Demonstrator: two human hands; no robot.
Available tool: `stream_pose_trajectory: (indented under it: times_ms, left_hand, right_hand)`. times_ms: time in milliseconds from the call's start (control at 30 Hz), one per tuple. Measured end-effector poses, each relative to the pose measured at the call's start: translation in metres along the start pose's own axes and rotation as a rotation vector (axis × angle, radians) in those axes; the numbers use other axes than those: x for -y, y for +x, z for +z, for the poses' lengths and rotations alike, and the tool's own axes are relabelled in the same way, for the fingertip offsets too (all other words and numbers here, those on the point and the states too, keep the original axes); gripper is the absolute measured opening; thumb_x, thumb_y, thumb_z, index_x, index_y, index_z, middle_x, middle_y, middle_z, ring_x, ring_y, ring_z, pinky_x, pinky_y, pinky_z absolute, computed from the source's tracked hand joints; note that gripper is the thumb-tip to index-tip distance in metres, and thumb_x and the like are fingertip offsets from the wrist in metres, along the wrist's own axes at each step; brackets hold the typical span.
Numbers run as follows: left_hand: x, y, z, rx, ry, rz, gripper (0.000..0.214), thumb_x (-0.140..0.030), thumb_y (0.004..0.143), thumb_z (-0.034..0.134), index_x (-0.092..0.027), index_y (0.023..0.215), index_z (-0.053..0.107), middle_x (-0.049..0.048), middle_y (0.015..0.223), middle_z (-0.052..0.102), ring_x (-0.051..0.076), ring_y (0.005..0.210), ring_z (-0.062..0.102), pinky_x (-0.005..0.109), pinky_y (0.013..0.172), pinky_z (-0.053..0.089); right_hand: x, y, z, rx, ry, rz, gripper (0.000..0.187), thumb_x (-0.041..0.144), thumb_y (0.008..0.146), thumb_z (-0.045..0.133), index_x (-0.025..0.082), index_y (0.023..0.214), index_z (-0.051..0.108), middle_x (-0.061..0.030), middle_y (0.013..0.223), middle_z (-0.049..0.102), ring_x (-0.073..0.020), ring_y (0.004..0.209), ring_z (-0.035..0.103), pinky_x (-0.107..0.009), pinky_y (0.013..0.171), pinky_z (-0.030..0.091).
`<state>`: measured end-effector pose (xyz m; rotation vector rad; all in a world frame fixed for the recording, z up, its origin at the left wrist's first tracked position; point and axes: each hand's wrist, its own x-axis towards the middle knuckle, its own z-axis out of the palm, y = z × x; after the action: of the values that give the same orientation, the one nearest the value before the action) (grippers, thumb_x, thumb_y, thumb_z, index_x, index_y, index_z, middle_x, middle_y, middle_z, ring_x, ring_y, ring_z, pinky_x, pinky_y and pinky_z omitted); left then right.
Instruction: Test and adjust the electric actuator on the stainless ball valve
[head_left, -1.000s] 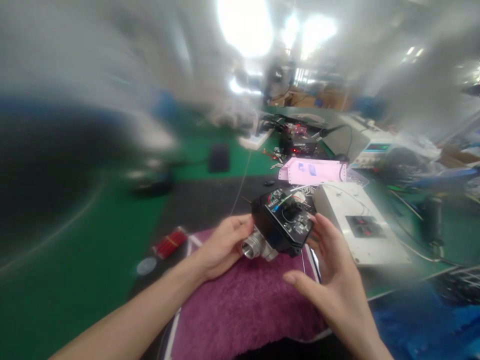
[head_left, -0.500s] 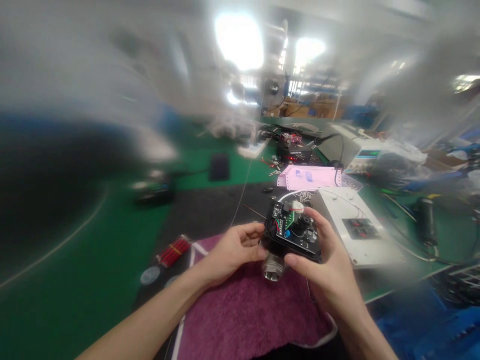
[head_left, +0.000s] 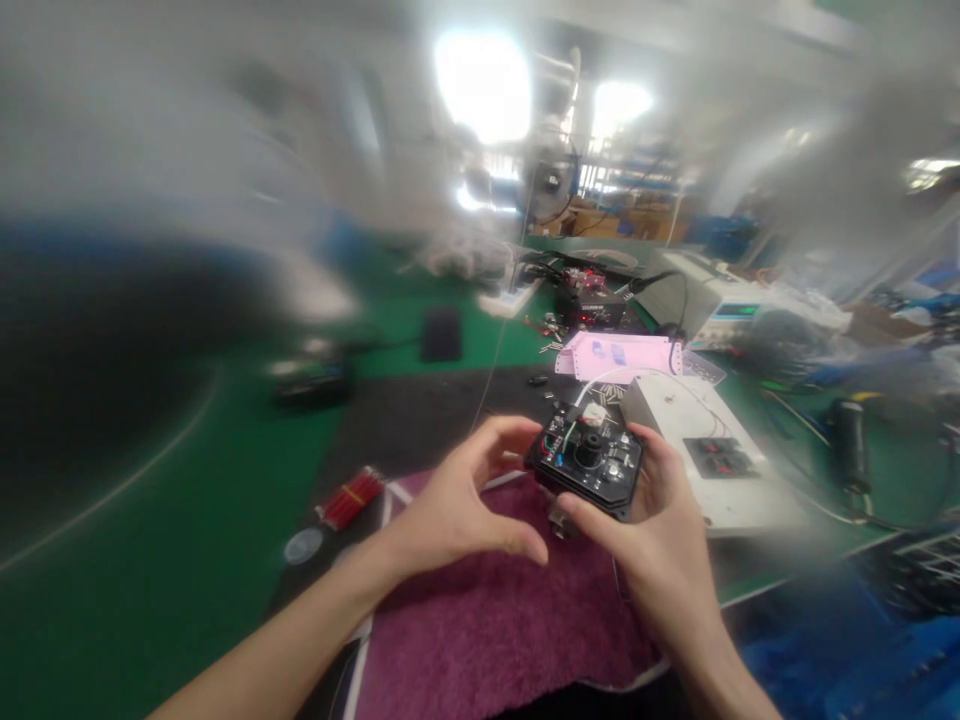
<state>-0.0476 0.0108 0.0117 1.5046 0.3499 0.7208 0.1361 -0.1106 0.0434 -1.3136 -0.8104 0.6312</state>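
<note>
A black device (head_left: 587, 462) with an exposed circuit board, coloured wires and a round black knob sits above a purple towel (head_left: 495, 610). My right hand (head_left: 645, 545) holds it from below and from the right, thumb on its near edge. My left hand (head_left: 457, 505) hovers just left of the device with curved, spread fingers and nothing in them; its fingertips are close to the device's left edge. A metal fitting under the device is mostly hidden.
A white box (head_left: 712, 455) with black switches lies right of the device. Pink paper (head_left: 615, 355) and a lit electronic board (head_left: 592, 295) are behind. Red sticks (head_left: 349, 497) and a round disc (head_left: 303, 546) lie left on the green mat (head_left: 187, 560). A black cylinder (head_left: 847, 440) stands at right.
The device turned so its metal fitting points down and is hidden. My right hand took hold of it. My left hand let go and opened beside it.
</note>
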Motion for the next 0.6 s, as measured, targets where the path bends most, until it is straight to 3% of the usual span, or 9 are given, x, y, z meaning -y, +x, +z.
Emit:
stream_pose_trajectory:
  times_ms: [167, 233, 333, 467, 533, 600]
  left_hand:
    - [0.008, -0.017, 0.029, -0.116, 0.466, 0.057, 0.157, -0.047, 0.044, 0.109, -0.037, 0.171, 0.018, 0.0151, 0.177, 0.024, 0.046, 0.164, 0.027, 0.064, 0.135, 0.026]
    - [0.014, -0.02, 0.037, -0.185, 0.47, 0.031, 0.157, -0.046, 0.05, 0.108, -0.034, 0.172, 0.01, 0.018, 0.176, 0.025, 0.048, 0.162, 0.03, 0.065, 0.134, 0.027]
    - [0.009, -0.02, 0.035, -0.251, 0.378, -0.02, 0.139, -0.036, 0.057, 0.105, -0.031, 0.169, 0.023, 0.0169, 0.168, 0.04, 0.044, 0.155, 0.044, 0.058, 0.133, 0.033]
    - [-0.012, -0.011, 0.011, -0.034, 0.14, -0.141, 0.132, -0.026, 0.059, 0.105, -0.037, 0.166, 0.027, 0.0123, 0.163, 0.047, 0.035, 0.147, 0.056, 0.046, 0.125, 0.046]
    - [-0.018, -0.007, -0.003, 0.092, 0.028, -0.167, 0.129, -0.018, 0.055, 0.105, -0.036, 0.161, 0.034, 0.0112, 0.16, 0.052, 0.032, 0.146, 0.058, 0.043, 0.123, 0.047]
    - [-0.022, -0.004, -0.015, 0.198, -0.04, -0.187, 0.124, -0.013, 0.051, 0.105, -0.033, 0.157, 0.043, 0.0116, 0.156, 0.058, 0.032, 0.146, 0.058, 0.044, 0.124, 0.046]
  right_hand:
    - [-0.004, -0.012, 0.022, -0.203, 0.017, 0.031, 0.102, 0.034, 0.061, 0.101, 0.021, 0.145, 0.046, -0.0201, 0.147, 0.064, -0.0321, 0.131, 0.071, -0.044, 0.113, 0.059]
    - [-0.004, -0.026, 0.032, -0.212, 0.048, 0.078, 0.102, 0.034, 0.063, 0.101, 0.023, 0.147, 0.044, -0.0205, 0.147, 0.065, -0.0327, 0.13, 0.071, -0.043, 0.109, 0.062]
    - [-0.005, -0.058, 0.043, -0.104, 0.111, 0.143, 0.104, 0.031, 0.07, 0.098, 0.027, 0.156, 0.04, -0.0194, 0.155, 0.06, -0.0339, 0.138, 0.067, -0.045, 0.11, 0.062]
    - [-0.012, -0.091, 0.036, -0.016, 0.171, 0.166, 0.095, 0.028, 0.077, 0.093, 0.032, 0.157, 0.043, -0.0138, 0.167, 0.048, -0.034, 0.153, 0.051, -0.052, 0.126, 0.047]
    - [-0.017, -0.091, 0.023, 0.006, 0.21, 0.182, 0.081, 0.029, 0.081, 0.091, 0.032, 0.149, 0.048, -0.0136, 0.162, 0.053, -0.0327, 0.146, 0.059, -0.052, 0.122, 0.051]
    - [-0.022, -0.078, 0.007, 0.078, 0.222, 0.194, 0.079, 0.027, 0.079, 0.094, 0.032, 0.143, 0.049, -0.0131, 0.147, 0.064, -0.0297, 0.127, 0.072, -0.049, 0.111, 0.06]
